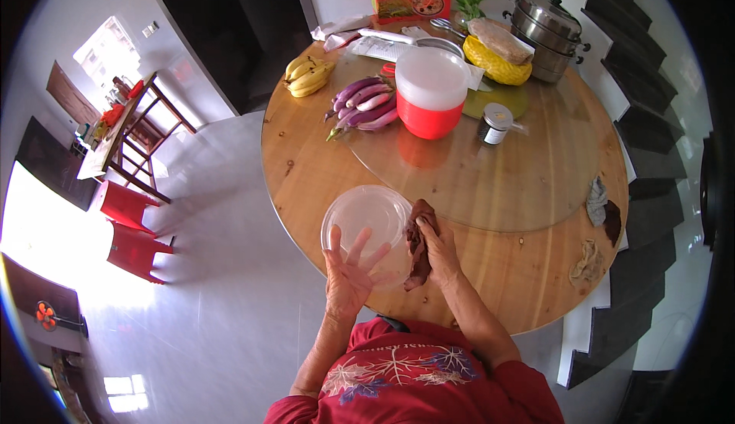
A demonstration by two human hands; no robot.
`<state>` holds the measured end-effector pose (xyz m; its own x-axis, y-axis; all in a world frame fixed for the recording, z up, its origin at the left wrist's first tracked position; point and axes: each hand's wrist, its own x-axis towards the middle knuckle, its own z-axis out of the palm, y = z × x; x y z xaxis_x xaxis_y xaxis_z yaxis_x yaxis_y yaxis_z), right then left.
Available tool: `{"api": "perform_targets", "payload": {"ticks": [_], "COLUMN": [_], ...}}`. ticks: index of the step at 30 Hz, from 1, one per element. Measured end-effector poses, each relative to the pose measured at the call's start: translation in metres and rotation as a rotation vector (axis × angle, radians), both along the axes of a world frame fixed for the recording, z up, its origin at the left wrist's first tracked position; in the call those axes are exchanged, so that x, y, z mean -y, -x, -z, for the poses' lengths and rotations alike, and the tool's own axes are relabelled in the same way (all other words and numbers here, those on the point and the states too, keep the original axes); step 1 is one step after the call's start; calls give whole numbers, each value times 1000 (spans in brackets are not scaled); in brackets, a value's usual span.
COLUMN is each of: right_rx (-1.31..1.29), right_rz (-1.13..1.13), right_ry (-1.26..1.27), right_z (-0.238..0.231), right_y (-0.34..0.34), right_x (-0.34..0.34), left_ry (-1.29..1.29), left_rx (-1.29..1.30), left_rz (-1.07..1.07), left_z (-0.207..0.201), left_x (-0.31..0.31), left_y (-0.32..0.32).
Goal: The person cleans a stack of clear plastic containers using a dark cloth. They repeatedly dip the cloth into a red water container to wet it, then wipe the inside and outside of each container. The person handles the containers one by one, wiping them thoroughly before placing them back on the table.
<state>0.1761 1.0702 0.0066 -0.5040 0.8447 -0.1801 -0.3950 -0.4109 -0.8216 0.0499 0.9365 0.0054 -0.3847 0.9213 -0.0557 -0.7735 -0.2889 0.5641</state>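
Two hands are working at the six o'clock edge of the round wooden table (528,271): the left hand (348,275) is supporting a clear plastic lid (366,221) from beneath with fingers spread, while the right hand (438,249) is pressing a dark brown cloth (418,244) against the lid's three o'clock rim, fingers closed together. Wiping appears to be in hand; continuing seems to call for turning the lid while keeping the cloth pressed.

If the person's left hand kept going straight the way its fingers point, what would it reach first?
The left hand already lies against the clear plastic lid, fingers pointing up the table. Beyond the lid, the line seems to lead toward the purple eggplants, though depth is hard to judge.
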Motion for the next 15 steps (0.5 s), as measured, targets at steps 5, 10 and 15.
{"api": "perform_targets", "payload": {"ticks": [5, 10, 15], "right_rx": [-181, -107, 455], "right_rz": [-59, 43, 24], "right_ry": [242, -26, -748], "right_z": [1, 3, -44], "right_y": [-9, -10, -24], "right_x": [39, 49, 41], "left_ry": [-30, 138, 365], "left_rx": [33, 10, -144], "left_rz": [-61, -87, -202], "left_z": [3, 9, 10], "left_x": [-9, -13, -2], "left_y": [3, 13, 8]}}
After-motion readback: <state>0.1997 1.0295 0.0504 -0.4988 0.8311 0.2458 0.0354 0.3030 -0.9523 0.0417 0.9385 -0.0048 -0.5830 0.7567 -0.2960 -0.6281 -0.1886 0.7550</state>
